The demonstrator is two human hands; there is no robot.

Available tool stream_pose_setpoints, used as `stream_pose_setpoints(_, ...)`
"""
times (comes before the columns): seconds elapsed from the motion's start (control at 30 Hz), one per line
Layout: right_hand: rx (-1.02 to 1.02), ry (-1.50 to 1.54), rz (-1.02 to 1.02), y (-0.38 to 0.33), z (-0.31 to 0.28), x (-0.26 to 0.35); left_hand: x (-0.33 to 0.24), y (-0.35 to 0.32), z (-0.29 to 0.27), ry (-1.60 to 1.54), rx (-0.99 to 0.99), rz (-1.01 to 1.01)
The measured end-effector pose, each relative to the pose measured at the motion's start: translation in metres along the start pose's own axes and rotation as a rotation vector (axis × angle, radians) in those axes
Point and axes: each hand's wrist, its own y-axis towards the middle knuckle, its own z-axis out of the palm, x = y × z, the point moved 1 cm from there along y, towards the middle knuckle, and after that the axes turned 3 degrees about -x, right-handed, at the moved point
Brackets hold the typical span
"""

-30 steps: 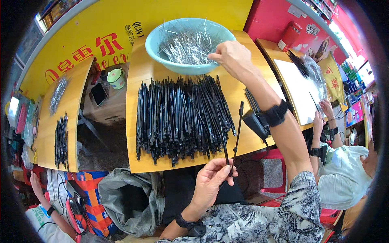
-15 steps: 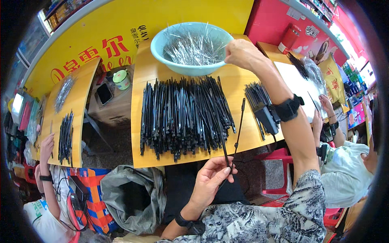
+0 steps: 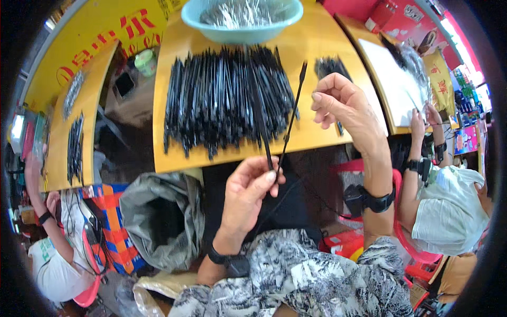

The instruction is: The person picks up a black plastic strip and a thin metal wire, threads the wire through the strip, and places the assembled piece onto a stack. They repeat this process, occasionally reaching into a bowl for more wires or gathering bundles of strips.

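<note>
My left hand point(image 3: 245, 193), below the table's front edge, pinches two thin black rods between thumb and fingers. The thicker rod point(image 3: 262, 124) leans up over the table, and a slimmer knobbed rod point(image 3: 293, 119) stands to its right. Above the right part of the front edge is my right hand point(image 3: 340, 105), its thumb and forefinger pressed together; whatever they hold is too small to make out. Right beyond my left hand lies a wide pile of black rods point(image 3: 211, 100). A light blue basin point(image 3: 243, 35) of shiny silver strips stands at the far side.
A smaller bundle of black rods point(image 3: 327, 66) lies behind my right hand. An open grey bag point(image 3: 163, 219) stands on the left. Co-workers sit at side tables, with more black rods point(image 3: 75, 148) on the left one. A cable point(image 3: 325, 203) hangs by my right forearm.
My right hand has come from the basin's rim back toward me, nearer my left hand. The left still holds the two rods. The whole view has tilted downward.
</note>
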Motion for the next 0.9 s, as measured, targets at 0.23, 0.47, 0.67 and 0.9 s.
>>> stream_pose_setpoints(0.23,0.075,0.548,0.125,-0.052,0.041,-0.04,0.006,0.001,0.007,-0.024,0.013,-0.003)
stream_pose_setpoints(0.47,0.08,0.581,0.15,-0.076,0.052,-0.045,0.015,-0.007,0.006,0.03,0.04,0.024)
stream_pose_setpoints(0.67,0.025,0.546,0.194,-0.079,0.053,-0.047,0.013,-0.011,0.004,0.032,0.018,0.015)
stream_pose_setpoints(0.9,0.075,0.594,0.23,-0.075,0.053,-0.05,0.011,-0.011,0.007,0.066,0.021,0.036)
